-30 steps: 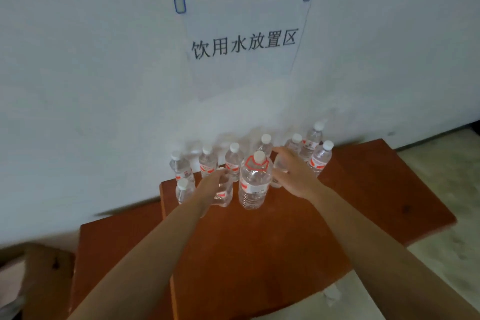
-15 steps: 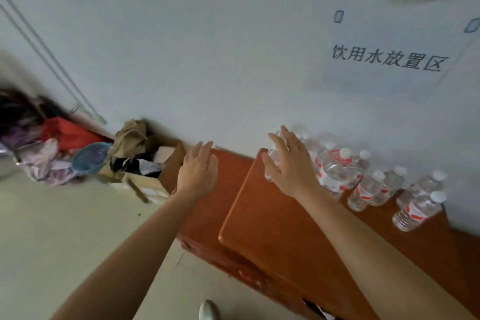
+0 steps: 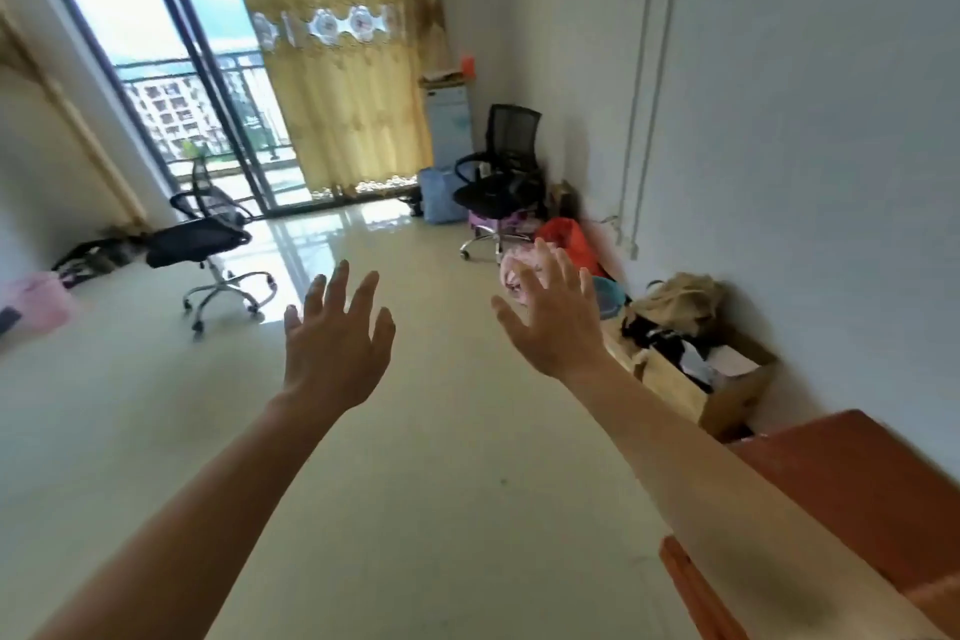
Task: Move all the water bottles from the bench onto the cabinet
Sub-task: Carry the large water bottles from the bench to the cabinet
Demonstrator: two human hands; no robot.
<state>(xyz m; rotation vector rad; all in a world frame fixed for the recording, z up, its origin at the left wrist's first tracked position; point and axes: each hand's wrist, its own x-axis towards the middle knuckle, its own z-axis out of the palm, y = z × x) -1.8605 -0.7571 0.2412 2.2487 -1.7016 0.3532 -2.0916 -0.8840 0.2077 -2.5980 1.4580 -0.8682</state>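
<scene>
The left hand's (image 3: 332,353) fingers (image 3: 336,288) are straight and fanned apart, holding nothing. The right hand's (image 3: 553,327) fingers (image 3: 566,270) are spread the same way and also hold nothing. Both hands are raised with their backs to the camera over a glossy, pale tiled floor (image 3: 415,483). Where the water bottles are cannot be told from this view. Near right, under the right forearm, is a smooth red-brown wooden top (image 3: 857,483) with a rounded edge. Just beyond it an open cardboard box (image 3: 727,395) stands against the white wall. Farther off are two black mesh office chairs, one left (image 3: 202,234) and one right (image 3: 498,182). Behind them hangs a yellow patterned curtain (image 3: 343,94).
</scene>
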